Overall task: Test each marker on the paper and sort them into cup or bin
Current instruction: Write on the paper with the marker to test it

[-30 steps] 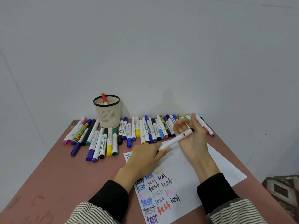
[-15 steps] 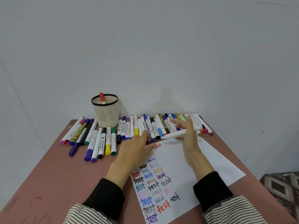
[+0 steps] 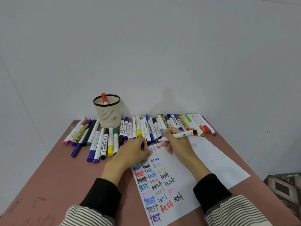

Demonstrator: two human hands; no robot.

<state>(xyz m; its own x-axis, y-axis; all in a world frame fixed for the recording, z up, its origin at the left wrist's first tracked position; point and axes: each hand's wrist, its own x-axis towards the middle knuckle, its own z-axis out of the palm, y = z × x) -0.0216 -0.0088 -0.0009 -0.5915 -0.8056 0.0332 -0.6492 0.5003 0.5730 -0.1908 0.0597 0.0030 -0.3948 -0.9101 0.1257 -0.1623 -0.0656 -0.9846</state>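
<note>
The right hand point(image 3: 177, 144) has swung the marker point(image 3: 179, 135) down into a writing grip. The left hand point(image 3: 132, 152) now presses flat on the paper point(image 3: 211, 160). Testing can begin.

A single wide-angle camera, worn on the person's head, looks forward and down over a reddish-brown table point(image 3: 48, 176) pushed against a pale wall point(image 3: 146, 46). Its landmark is the sheet of paper point(image 3: 211, 160), which lies below centre and close to the lens. Both forearms enter from the bottom edge on either side of that sheet (the sleeves fill the lower corners). Beyond the paper the far table edge meets the wall, which takes up the upper half. Right of the paper, a strip of patterned floor point(image 3: 285, 185) shows. No second view shares the scene.
</note>
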